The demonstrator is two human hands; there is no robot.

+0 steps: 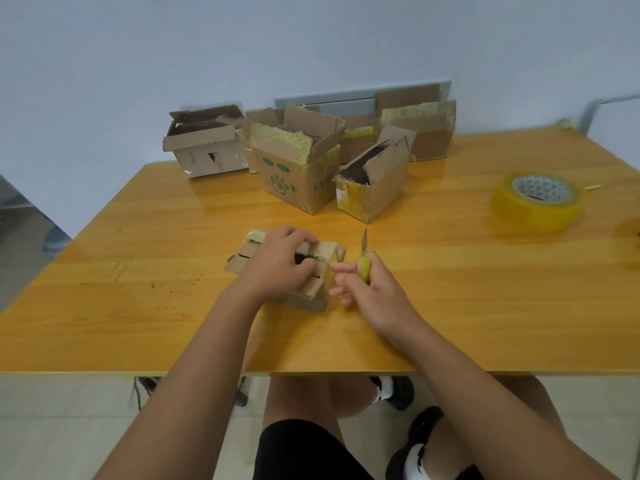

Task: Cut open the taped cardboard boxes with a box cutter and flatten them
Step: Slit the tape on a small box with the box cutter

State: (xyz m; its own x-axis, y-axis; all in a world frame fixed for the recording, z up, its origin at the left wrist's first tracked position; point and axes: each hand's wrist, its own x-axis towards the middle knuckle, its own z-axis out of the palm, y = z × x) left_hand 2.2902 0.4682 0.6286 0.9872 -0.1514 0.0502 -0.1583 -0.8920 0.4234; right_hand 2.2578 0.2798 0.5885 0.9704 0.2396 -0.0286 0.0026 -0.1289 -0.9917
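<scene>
A small taped cardboard box point(325, 252) sits on the wooden table point(138, 237) near its front middle, its top split open along a dark gap. My left hand point(277, 265) lies over the box with its fingers curled on a top flap. Just right of the box, my right hand point(370, 292) grips a yellow box cutter point(364, 259), blade pointing up and away, clear of the cardboard. Its other fingers stretch toward the box's right side.
Several opened cardboard boxes stand at the back: a torn one point(204, 143) on the left, a green-printed one point(298, 168), a small tilted one point(377, 181), and others behind point(426, 133). A roll of yellowish tape point(538, 200) lies at the right.
</scene>
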